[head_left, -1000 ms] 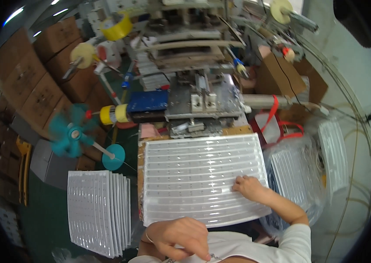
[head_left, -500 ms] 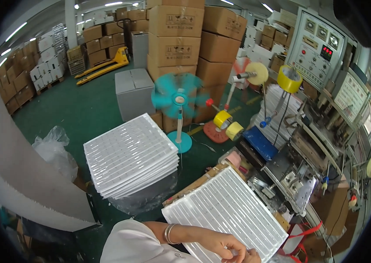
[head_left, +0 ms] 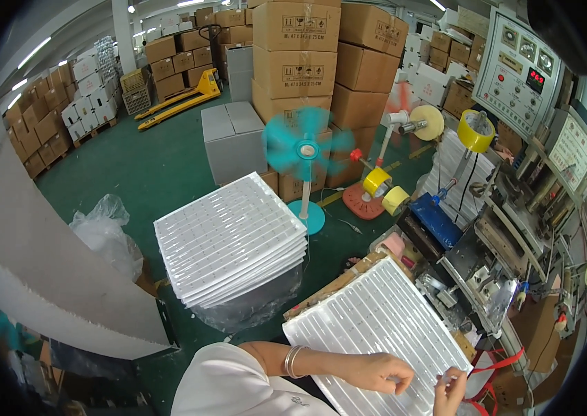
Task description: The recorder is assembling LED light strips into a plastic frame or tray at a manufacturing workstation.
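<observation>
White ribbed plastic tray (head_left: pixel 370 326) lies on the bench (head_left: pixel 328 288), its near corner pinched by left hand (head_left: pixel 377 372) and right hand (head_left: pixel 449 388) fingers; finished stack (head_left: pixel 231 239) stands beside.

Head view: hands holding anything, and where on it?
Both hands pinch at the near edge of the white ribbed tray: left hand on its lower edge, right hand at its near right corner. Whether either fully grips it cannot be told.

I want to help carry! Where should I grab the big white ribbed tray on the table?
Probably by its long side edges, one hand on each. The white ribbed tray lies flat, wide and thin, so gripping one corner might bend it. The near end is taken: the left hand and right hand pinch there.
</observation>
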`<state>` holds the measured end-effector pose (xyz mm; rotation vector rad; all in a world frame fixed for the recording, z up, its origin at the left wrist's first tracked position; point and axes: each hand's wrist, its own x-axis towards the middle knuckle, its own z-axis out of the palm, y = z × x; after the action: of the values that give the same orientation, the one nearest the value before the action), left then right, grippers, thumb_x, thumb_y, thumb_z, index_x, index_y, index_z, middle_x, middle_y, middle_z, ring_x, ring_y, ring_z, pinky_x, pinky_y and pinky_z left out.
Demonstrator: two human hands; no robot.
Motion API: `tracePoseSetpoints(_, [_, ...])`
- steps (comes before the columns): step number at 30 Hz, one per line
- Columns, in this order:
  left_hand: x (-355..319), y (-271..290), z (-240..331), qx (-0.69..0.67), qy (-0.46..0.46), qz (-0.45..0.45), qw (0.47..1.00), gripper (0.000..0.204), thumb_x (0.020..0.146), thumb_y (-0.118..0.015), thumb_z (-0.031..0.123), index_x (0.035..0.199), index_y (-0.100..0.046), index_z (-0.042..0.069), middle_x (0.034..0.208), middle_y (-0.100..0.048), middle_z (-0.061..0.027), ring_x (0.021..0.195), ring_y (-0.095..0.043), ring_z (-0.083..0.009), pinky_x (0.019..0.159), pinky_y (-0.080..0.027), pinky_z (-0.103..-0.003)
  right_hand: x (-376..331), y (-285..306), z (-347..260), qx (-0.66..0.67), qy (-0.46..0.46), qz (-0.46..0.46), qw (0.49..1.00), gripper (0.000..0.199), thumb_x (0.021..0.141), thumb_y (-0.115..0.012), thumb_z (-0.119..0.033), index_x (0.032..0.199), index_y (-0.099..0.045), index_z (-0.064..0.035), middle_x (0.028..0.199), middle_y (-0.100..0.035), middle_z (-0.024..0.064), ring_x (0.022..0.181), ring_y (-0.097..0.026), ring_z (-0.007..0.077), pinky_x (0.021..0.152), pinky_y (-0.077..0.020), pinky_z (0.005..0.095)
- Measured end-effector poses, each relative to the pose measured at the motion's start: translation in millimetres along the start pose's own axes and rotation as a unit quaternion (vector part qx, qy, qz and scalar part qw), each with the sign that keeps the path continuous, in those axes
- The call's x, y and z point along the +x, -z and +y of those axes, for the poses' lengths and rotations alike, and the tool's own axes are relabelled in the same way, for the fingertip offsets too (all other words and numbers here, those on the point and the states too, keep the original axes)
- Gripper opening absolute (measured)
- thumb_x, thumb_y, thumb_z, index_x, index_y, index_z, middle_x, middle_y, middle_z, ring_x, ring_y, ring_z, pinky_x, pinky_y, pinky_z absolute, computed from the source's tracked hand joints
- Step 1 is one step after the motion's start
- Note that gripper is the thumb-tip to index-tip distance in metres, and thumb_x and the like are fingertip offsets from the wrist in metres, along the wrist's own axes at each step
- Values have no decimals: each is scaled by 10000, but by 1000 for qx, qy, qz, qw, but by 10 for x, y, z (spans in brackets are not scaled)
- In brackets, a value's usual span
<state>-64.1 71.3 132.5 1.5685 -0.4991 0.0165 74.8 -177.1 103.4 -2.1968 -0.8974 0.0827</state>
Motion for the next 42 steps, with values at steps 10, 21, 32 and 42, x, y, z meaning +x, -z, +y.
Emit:
tracePoseSetpoints(10, [89,268,-206,264,26,103,959,84,739,-534,25,821,-534,46,850,-556,-90,898,-531,-277,784,-443,-381,237,27,-173,131,-60,137,980,223,771,-577,6,987,-566,-50,1134,-550,69,1022,-537,163,714,-475,249])
tracePoseSetpoints(21, [841,751,-598,361,66,189,911,272,812,-567,69,1082,-597,66,947,-628,-100,857,-617,-268,672,-504,-358,481,169,-47,137,-92,131,977,247,832,-622,-56,1074,-587,-27,1110,-603,71,963,-592,158,750,-507,259])
tracePoseSetpoints(32, [2670,913,-578,688,-1,135,713,398,792,-675,302,1144,-601,130,887,-600,-104,781,-622,-267,674,-507,-370,1553,259,-11,7,34,307,951,261,811,-661,-58,1061,-600,-13,1049,-637,107,930,-634,222,764,-512,306])
tracePoseSetpoints(42, [1241,745,-344,406,-19,151,901,297,795,-685,137,1084,-629,102,833,-605,-81,690,-616,-243,610,-496,-346,2309,-5,83,-285,83,305,905,276,805,-652,-165,1054,-611,-56,1026,-646,84,964,-592,283,854,-442,361])
